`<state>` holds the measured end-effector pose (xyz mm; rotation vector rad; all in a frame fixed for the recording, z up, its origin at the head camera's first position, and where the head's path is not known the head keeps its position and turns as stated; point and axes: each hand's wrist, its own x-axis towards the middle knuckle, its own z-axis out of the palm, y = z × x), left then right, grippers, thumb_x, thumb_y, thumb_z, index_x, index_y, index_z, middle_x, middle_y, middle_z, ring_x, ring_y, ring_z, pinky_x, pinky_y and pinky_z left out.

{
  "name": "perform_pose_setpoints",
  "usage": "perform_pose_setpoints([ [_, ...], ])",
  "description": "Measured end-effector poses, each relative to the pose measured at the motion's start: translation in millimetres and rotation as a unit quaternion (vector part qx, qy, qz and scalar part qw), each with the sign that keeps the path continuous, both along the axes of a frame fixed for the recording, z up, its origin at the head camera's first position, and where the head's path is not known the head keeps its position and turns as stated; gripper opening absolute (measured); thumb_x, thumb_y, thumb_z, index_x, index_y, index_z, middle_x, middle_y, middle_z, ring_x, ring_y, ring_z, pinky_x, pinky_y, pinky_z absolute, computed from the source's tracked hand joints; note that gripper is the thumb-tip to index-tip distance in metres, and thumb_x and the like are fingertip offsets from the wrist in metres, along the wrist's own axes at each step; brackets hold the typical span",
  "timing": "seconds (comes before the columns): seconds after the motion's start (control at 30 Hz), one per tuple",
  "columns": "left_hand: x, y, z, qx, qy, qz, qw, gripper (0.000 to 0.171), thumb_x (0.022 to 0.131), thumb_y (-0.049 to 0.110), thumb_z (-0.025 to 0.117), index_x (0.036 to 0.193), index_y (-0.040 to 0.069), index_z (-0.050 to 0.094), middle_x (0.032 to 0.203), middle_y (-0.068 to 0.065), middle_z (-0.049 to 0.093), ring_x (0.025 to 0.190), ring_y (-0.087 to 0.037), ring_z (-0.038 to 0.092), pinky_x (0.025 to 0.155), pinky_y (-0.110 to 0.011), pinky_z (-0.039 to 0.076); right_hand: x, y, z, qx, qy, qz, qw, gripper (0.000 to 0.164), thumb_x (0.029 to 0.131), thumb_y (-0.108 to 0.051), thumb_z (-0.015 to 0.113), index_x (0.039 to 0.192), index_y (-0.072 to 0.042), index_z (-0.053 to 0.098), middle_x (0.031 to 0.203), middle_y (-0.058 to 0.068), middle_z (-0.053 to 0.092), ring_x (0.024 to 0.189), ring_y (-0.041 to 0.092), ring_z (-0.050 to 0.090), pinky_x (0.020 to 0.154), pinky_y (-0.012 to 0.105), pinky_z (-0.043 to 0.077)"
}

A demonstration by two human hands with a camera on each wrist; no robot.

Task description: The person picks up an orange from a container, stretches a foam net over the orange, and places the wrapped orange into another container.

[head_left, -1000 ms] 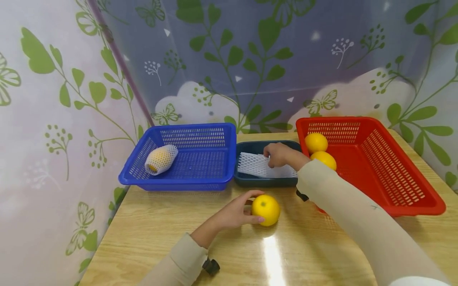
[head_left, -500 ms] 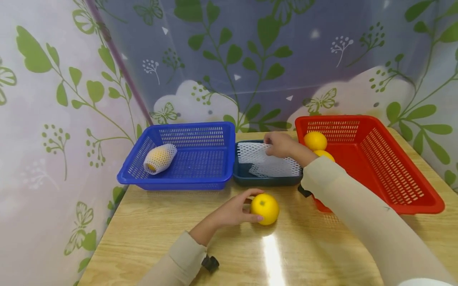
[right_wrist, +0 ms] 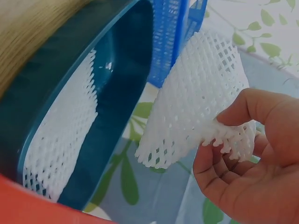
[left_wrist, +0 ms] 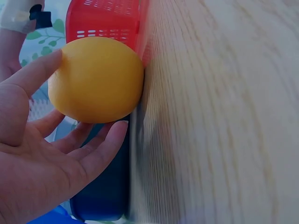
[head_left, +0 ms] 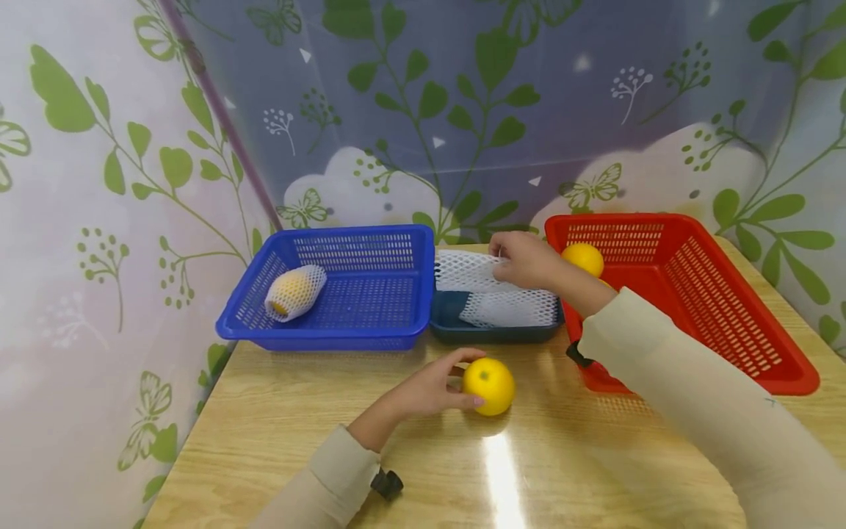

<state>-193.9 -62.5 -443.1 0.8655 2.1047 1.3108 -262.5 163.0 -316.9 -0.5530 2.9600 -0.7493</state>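
A yellow-orange orange (head_left: pixel 488 386) sits on the wooden table. My left hand (head_left: pixel 432 386) holds it from the left side, thumb and fingers curved against it; the left wrist view shows the orange (left_wrist: pixel 96 79) up close. Above the dark teal tray (head_left: pixel 496 336), my right hand (head_left: pixel 529 259) pinches a white foam net sleeve (head_left: pixel 465 271) by one end. This sleeve (right_wrist: pixel 191 102) hangs flattened between thumb and fingers in the right wrist view. Another foam net sleeve (head_left: pixel 512 308) lies inside the tray.
To the left, a blue basket (head_left: pixel 324 342) contains a fruit wrapped in foam net (head_left: pixel 295 294). A red basket (head_left: pixel 694 316) on the right contains an orange (head_left: pixel 583 260) and another one mostly hidden by my right arm. A patterned curtain (head_left: pixel 423 125) closes off the back.
My right hand has picked one foam net sleeve out of the tray, lifting it up and back. The left hand stays on the orange.
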Motion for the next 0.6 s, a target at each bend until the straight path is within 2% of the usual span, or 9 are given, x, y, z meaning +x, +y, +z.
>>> perform_pose_setpoints([
  [0.13, -0.4, -1, -0.7, 0.015, 0.011, 0.019, 0.9996, 0.059, 0.096, 0.023, 0.063, 0.146, 0.007, 0.036, 0.147, -0.014, 0.039, 0.129, -0.034, 0.045, 0.099, -0.04, 0.047, 14.1, 0, 3.5, -0.014, 0.018, 0.02, 1.0, 0.016, 0.085, -0.004, 0.059, 0.101, -0.002, 0.058, 0.085, 0.011, 0.055, 0.069, 0.023, 0.043, 0.065, 0.034, 0.04],
  [0.23, -0.1, 0, 0.8, 0.048, 0.032, 0.058, 0.9967, 0.053, 0.099, 0.026, 0.057, 0.144, 0.005, 0.039, 0.144, -0.018, 0.042, 0.127, -0.033, 0.047, 0.101, -0.042, 0.046, 24.4, 0, 3.9, -0.025, 0.036, 0.033, 0.998, 0.013, 0.084, -0.002, 0.058, 0.096, -0.003, 0.058, 0.08, 0.009, 0.052, 0.064, 0.021, 0.041, 0.062, 0.033, 0.038],
  [0.3, 0.5, 2, 3.7, 0.076, 0.05, 0.093, 0.9914, 0.047, 0.1, 0.027, 0.056, 0.14, 0.003, 0.045, 0.139, -0.019, 0.048, 0.123, -0.03, 0.051, 0.099, -0.042, 0.048, 30.6, 0, 3.8, -0.032, 0.047, 0.038, 0.998, 0.011, 0.083, -0.001, 0.058, 0.094, -0.004, 0.058, 0.077, 0.007, 0.05, 0.063, 0.02, 0.039, 0.061, 0.032, 0.037],
  [0.43, 3.1, 6, 11.0, 0.116, 0.093, 0.175, 0.9733, 0.037, 0.1, 0.024, 0.056, 0.129, 0.002, 0.055, 0.126, -0.015, 0.06, 0.114, -0.025, 0.058, 0.093, -0.04, 0.051, 41.9, 1, 5.0, -0.038, 0.066, 0.043, 0.996, 0.012, 0.081, 0.0, 0.06, 0.091, -0.005, 0.058, 0.076, 0.006, 0.049, 0.066, 0.02, 0.043, 0.062, 0.032, 0.038],
  [0.5, 4.4, 7, 14.8, 0.142, 0.111, 0.214, 0.9602, 0.032, 0.099, 0.019, 0.058, 0.125, 0.002, 0.056, 0.122, -0.015, 0.061, 0.111, -0.025, 0.06, 0.091, -0.042, 0.052, 47.9, 2, 6.6, -0.04, 0.071, 0.042, 0.996, 0.012, 0.08, 0.001, 0.061, 0.09, -0.006, 0.058, 0.076, 0.005, 0.049, 0.068, 0.021, 0.044, 0.062, 0.033, 0.039],
  [0.6, 2.6, 6, 20.4, 0.189, 0.139, 0.248, 0.9399, 0.035, 0.096, 0.01, 0.061, 0.128, -0.001, 0.052, 0.124, -0.017, 0.058, 0.112, -0.03, 0.059, 0.091, -0.043, 0.052, 57.3, 2, 8.4, -0.047, 0.078, 0.036, 0.995, 0.013, 0.079, 0.001, 0.06, 0.089, -0.006, 0.056, 0.074, 0.005, 0.047, 0.069, 0.021, 0.043, 0.061, 0.033, 0.037],
])
